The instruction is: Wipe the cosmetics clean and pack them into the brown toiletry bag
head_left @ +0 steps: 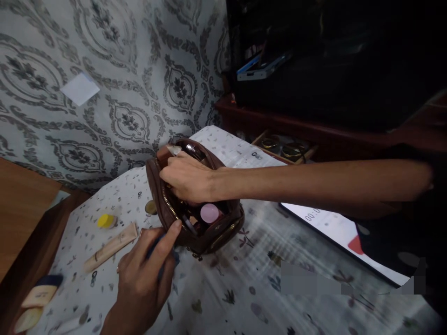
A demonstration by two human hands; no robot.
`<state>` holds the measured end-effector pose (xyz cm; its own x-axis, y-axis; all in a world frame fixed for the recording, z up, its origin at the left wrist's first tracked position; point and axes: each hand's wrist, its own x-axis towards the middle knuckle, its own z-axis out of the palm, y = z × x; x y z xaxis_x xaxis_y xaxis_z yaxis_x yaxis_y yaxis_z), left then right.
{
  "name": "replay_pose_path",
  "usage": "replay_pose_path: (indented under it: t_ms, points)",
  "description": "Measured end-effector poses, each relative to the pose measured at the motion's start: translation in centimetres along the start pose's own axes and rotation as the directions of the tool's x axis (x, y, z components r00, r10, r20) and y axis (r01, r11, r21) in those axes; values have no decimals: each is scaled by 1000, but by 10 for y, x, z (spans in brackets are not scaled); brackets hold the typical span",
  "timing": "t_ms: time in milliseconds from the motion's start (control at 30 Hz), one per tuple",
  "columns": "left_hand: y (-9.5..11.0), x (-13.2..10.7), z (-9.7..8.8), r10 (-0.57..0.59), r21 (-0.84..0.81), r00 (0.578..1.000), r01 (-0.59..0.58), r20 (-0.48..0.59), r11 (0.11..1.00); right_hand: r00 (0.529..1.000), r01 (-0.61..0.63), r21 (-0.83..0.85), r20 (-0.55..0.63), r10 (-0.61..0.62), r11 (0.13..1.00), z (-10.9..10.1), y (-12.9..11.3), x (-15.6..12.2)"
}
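A brown zippered bag lies open on the patterned cloth, with a pink-capped container and other small items inside. My right hand reaches into its opening with the fingers curled; whatever they grasp is hidden. Against the near left rim rests the index finger of my left hand. The other left fingers bend around a dark blue item, mostly covered by the hand, whose kind I cannot make out. Left of the bag lie a beige squeeze tube and a small yellow-capped container.
A lit phone or tablet lies under my right forearm. Beige bottles lie at the lower left. Patterned wallpaper rises behind the cloth. An open drawer or tray holds round gold-coloured items.
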<state>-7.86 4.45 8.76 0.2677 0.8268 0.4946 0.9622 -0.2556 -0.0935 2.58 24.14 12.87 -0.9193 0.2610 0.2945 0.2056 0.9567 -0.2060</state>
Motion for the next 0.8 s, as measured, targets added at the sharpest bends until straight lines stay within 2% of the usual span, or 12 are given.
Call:
replay_pose_path:
  t_ms: [267, 567, 800]
  points:
    - [2, 1, 0, -10, 23, 1000, 10, -2, 1000, 967, -73, 81, 249, 51, 994, -11, -1, 7]
    - [2, 3, 0, -15, 39, 1000, 15, -20, 999, 923, -24, 25, 384, 12, 999, -17, -6, 15]
    - [-3, -3, 1, -27, 42, 999, 27, 16, 999, 921, 85, -7, 382, -76, 996, -13, 3, 23]
